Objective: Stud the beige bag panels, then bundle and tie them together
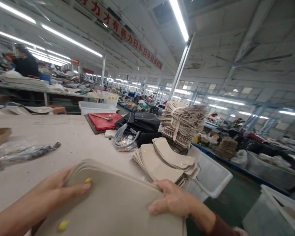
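Beige stacked panels (120, 203) lie at the desk's (73, 137) near side, between two closed grips — left hand (61, 188) clamping the far-left corner, right hand (174, 198) the far-right — with a yellow-dotted pile (154, 160) beyond, nearer the right.

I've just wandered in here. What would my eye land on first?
Probably the stack of beige panels, its top marked with yellow spots, held between the left hand and right hand in the foreground. Beyond it, to the right, rises a tall bundle of beige pieces. Near the table's far edge, a hammer lies on a bright red pad.
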### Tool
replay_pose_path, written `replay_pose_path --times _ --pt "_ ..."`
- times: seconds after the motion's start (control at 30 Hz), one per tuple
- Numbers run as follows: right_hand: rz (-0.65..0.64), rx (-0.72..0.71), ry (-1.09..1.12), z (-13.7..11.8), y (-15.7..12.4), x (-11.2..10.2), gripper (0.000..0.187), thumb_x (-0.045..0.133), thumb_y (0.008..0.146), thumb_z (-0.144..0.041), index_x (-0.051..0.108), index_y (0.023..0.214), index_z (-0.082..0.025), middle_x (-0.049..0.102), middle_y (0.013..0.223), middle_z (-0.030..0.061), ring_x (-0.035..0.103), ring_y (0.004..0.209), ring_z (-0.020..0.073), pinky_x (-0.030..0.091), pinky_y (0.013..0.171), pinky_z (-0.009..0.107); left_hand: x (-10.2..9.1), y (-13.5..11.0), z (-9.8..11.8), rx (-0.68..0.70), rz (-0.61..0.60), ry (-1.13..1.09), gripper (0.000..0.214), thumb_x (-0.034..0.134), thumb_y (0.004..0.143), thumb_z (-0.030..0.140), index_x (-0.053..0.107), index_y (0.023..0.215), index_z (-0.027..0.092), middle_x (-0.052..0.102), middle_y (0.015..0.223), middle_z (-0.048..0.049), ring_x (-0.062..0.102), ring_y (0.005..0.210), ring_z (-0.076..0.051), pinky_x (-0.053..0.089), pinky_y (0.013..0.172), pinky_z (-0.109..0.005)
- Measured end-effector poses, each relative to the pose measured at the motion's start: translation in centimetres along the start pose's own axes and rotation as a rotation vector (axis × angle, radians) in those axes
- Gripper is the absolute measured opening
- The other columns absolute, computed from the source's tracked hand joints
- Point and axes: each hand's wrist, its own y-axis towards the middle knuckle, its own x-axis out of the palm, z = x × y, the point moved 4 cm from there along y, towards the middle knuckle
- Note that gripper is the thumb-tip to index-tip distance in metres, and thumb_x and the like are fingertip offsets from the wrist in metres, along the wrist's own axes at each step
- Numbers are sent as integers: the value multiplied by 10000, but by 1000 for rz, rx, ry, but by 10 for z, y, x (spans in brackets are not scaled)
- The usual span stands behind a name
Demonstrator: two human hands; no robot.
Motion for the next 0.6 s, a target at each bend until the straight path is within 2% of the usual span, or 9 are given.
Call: replay_pose_path --times 0.07,0.13,0.17,0.23,0.37,0.5,0.6 --pt "50 20 95 0 -5 -35 443 788 610 -340 690 997 -147 732 916 48 686 803 215 528 687 277 32 46 6 -214 -292 -62 439 655 736 536 583 997 190 732 762 1 699 660 -218 561 548 -276" --pt "104 62 165 2 -7 -69 470 787 610 -345 670 1016 -141 737 919 67 703 819 238 545 721 320 68 97 17 -248 -491 -27 530 767 573 468 588 969 164 741 811 -36 710 726 -241 565 592 -266" --pt "129 88 191 4 -6 -84 489 789 606 -347 659 1029 -139 739 915 73 708 828 249 550 727 333 85 123 20 -245 -498 41 537 776 528 434 591 954 163 738 793 -41 709 718 -247 561 577 -263" --pt "176 127 223 11 -2 -110 536 791 601 -346 631 1071 -143 742 916 77 713 851 263 555 738 351 123 167 19 -224 -555 186 481 729 570 379 591 979 168 739 850 -53 712 755 -242 559 586 -255" --pt "284 150 166 26 15 -147 618 792 592 -326 573 1151 -178 740 959 62 712 868 261 560 746 367 188 226 -5 -234 -594 319 397 735 572 304 642 924 142 737 881 -89 707 742 -251 539 557 -260" --pt "312 228 54 42 30 -167 671 763 618 -368 524 1216 -180 721 1020 76 703 892 269 560 748 373 225 258 -28 -217 -614 460 369 783 539 293 690 858 132 735 894 -99 698 756 -271 533 588 -281" --pt "397 278 -304 49 34 -180 656 727 663 -383 533 1255 -178 705 1033 94 684 906 274 539 787 388 236 273 -37 -204 -619 571 343 793 528 279 702 821 127 729 948 -115 689 803 -289 529 611 -293"
